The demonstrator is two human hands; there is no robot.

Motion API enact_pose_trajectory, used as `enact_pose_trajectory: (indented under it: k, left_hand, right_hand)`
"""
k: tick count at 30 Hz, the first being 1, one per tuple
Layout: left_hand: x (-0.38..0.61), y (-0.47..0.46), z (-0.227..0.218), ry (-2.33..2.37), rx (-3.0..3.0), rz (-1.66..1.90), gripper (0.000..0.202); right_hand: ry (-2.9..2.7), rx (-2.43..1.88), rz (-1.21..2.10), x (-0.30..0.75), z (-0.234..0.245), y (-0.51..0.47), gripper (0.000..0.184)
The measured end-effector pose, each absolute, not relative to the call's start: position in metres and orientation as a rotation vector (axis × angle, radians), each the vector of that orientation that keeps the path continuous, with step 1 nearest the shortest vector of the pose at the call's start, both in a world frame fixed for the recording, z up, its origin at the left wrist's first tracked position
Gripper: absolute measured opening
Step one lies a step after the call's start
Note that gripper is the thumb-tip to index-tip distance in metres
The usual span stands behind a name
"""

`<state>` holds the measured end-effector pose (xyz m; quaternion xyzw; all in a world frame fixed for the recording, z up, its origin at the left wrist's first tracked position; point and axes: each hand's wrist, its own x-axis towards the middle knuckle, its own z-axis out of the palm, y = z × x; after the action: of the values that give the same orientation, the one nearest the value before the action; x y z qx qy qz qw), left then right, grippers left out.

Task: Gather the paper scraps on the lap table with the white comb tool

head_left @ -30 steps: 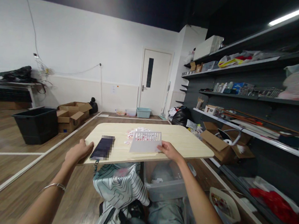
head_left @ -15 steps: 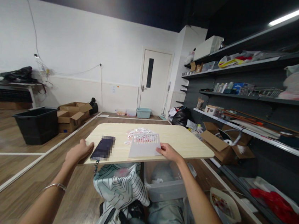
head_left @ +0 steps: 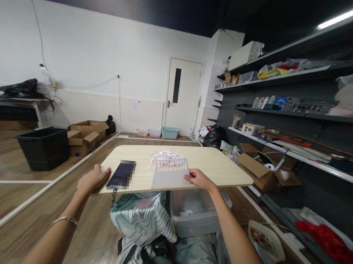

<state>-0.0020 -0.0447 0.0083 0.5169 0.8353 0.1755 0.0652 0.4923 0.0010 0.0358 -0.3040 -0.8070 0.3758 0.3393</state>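
Observation:
My right hand [head_left: 201, 178] pinches the right edge of a white sheet [head_left: 168, 180] that has a row of slots along its far edge. The sheet stands tilted over the near side of a pale wooden table [head_left: 223, 170]. Behind it lies a heap of small white and pinkish pieces [head_left: 166, 153], partly hidden; some colour shows through the slots. At the table's left front corner, my left hand [head_left: 92, 178] is closed around the edge, thumb on top. A dark phone [head_left: 120, 175], partly pixelated, lies just right of that hand.
Below the table are a patterned cloth bag [head_left: 139, 216] and a clear plastic bin [head_left: 194, 222]. A black bin [head_left: 44, 149] and open cardboard boxes [head_left: 83, 139] stand left. Loaded shelves [head_left: 292, 114] line the right wall, with a tub [head_left: 266, 240] on the floor.

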Motion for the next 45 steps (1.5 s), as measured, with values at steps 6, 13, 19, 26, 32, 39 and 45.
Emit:
enact_pose_trajectory:
  k: [6, 13, 19, 26, 32, 39, 45]
  left_hand:
    - [0.0, -0.046, 0.01, 2.535, 1.564, 0.542, 0.081]
    - [0.002, -0.049, 0.014, 2.541, 1.548, 0.528, 0.081]
    - [0.007, -0.052, 0.016, 2.535, 1.534, 0.546, 0.081]
    - [0.004, -0.049, 0.013, 2.533, 1.525, 0.563, 0.082]
    - [0.003, -0.049, 0.013, 2.528, 1.506, 0.534, 0.083]
    - [0.003, -0.049, 0.013, 2.524, 1.511, 0.536, 0.083]
    - [0.005, -0.05, 0.015, 2.523, 1.499, 0.554, 0.083]
  right_hand:
    - [-2.096, -0.809, 0.965, 0.493, 0.038, -0.001, 0.051]
    - [-2.065, -0.829, 1.019, 0.495, 0.037, 0.0, 0.05]
    - [-1.772, -0.811, 1.082, 0.496, 0.031, 0.008, 0.056]
    - [-1.425, -0.822, 1.091, 0.501, 0.022, 0.022, 0.043]
    - [-1.304, -0.882, 1.145, 0.503, 0.018, 0.025, 0.047]
    - [-1.385, -0.856, 1.133, 0.501, 0.021, 0.021, 0.045]
    - [-1.354, -0.929, 1.081, 0.497, 0.024, 0.017, 0.039]
